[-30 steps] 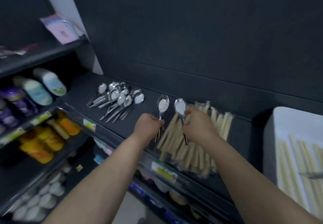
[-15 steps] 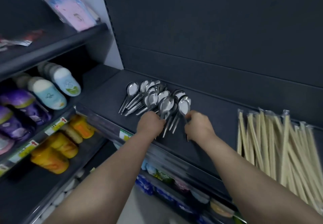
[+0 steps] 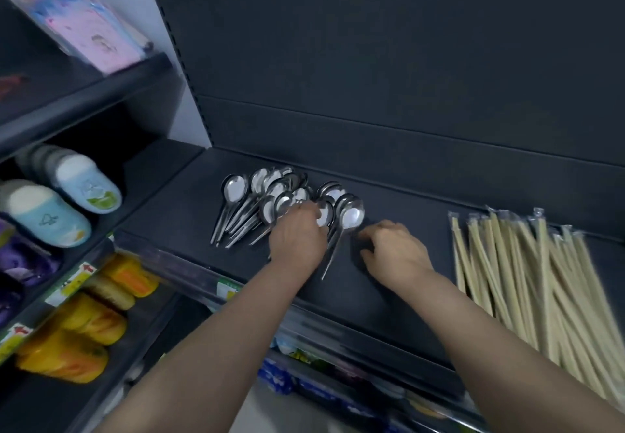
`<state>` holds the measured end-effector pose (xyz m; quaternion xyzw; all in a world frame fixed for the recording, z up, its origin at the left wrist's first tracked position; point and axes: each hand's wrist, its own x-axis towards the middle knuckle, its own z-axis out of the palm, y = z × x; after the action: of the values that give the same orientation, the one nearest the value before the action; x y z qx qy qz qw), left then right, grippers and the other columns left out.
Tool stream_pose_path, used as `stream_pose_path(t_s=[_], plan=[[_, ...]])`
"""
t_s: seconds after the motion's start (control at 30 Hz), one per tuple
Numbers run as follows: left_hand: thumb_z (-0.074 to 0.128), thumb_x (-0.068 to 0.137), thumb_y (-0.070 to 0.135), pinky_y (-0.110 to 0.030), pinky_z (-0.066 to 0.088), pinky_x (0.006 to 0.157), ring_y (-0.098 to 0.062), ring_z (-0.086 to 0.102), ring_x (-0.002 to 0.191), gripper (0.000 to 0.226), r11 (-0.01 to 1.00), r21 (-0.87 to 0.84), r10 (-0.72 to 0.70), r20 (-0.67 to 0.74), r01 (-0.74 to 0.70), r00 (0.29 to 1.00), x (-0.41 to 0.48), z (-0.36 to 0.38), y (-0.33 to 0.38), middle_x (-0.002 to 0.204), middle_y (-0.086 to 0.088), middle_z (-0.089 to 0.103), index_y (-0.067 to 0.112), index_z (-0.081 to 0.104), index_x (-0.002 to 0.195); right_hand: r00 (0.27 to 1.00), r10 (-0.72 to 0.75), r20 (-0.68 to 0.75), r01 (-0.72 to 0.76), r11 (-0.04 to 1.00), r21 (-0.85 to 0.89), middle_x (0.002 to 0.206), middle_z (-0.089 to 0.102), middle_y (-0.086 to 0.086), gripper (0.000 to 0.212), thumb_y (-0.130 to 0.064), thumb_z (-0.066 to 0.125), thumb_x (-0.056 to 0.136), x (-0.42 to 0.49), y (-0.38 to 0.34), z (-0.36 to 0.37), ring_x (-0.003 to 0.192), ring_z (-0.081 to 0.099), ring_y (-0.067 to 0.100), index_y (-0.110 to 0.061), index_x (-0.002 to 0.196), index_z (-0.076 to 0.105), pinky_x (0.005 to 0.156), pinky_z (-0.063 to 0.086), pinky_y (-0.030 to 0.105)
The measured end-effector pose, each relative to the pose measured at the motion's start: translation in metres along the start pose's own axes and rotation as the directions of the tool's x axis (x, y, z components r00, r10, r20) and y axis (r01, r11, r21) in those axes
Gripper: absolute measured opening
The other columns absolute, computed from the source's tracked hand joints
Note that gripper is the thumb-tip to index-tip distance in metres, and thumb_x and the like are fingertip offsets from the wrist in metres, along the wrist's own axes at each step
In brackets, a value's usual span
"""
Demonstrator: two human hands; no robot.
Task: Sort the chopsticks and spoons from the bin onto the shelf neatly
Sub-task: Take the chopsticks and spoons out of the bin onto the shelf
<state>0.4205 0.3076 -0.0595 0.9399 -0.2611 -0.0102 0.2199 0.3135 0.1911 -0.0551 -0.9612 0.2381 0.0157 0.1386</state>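
The metal spoons [image 3: 270, 196] lie in a loose pile on the dark shelf [image 3: 176, 216], toward its back edge and left of its middle, bowls to the back and handles fanning toward the front edge. The rightmost spoon [image 3: 352, 218] lies free at the right of the pile, its handle running toward the front edge.

The left hand [image 3: 297, 238] is down on the right part of the pile, back to the camera, fingertips over a spoon bowl; whether it grips a handle or only touches it cannot be told. The right hand [image 3: 395, 251] sits on the bare shelf just beside the rightmost spoon, fingers loosely curled and holding nothing.

The wrapped chopsticks [image 3: 541, 280] lie in a spread bundle at the right end of the shelf, well apart from the spoons.

On the neighbouring rack to the left are pale blue slippers [image 3: 84, 189], yellow-orange ones [image 3: 91, 321] lower down, and a pink packet [image 3: 98, 40] above.
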Motion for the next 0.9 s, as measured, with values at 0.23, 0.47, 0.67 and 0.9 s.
stream_pose_path(t_s=[0.23,0.47,0.67,0.9], plan=[[0.060,0.089,0.023,-0.033,0.050,0.083,-0.020,0.062,0.102,0.010,0.963,-0.137,0.253,0.150,-0.233,0.956,-0.011,0.023,0.117,0.102,0.004,0.071,0.022,0.065,0.098,0.965,0.151,-0.212,-0.179,0.977,-0.115,0.120,0.059,-0.001,0.029,-0.027,0.048,0.091,-0.060,0.095,-0.048,0.120,0.049,0.023,-0.029,0.117,0.062,0.094,0.045,0.032],[0.059,0.090,0.025,-0.033,0.052,0.080,-0.016,0.063,0.097,0.009,0.856,-0.281,0.491,0.172,-0.435,0.854,-0.068,0.056,0.279,0.097,0.010,0.069,0.029,0.064,0.095,0.827,0.345,-0.444,-0.411,0.910,-0.060,0.106,0.064,-0.001,0.023,-0.022,0.053,0.088,-0.151,0.218,-0.097,0.105,0.054,0.026,-0.026,0.106,0.067,0.075,0.041,0.033],[0.058,0.089,0.023,-0.029,0.050,0.076,-0.011,0.062,0.091,0.012,0.765,-0.369,0.615,0.171,-0.528,0.770,-0.134,0.091,0.409,0.088,0.015,0.067,0.027,0.065,0.098,0.744,0.480,-0.464,-0.537,0.844,0.013,0.116,0.062,-0.007,0.030,-0.025,0.050,0.092,-0.234,0.335,-0.127,0.114,0.051,0.019,-0.033,0.118,0.063,0.083,0.043,0.032],[0.055,0.088,0.020,-0.036,0.053,0.081,-0.018,0.062,0.095,0.015,0.762,-0.267,0.647,0.353,-0.590,0.676,-0.187,0.148,0.503,0.095,0.005,0.070,0.019,0.070,0.092,0.711,0.569,-0.412,-0.574,0.809,0.128,0.109,0.064,-0.002,0.034,-0.012,0.051,0.087,-0.308,0.452,-0.141,0.105,0.056,0.024,-0.031,0.109,0.068,0.073,0.046,0.032]])
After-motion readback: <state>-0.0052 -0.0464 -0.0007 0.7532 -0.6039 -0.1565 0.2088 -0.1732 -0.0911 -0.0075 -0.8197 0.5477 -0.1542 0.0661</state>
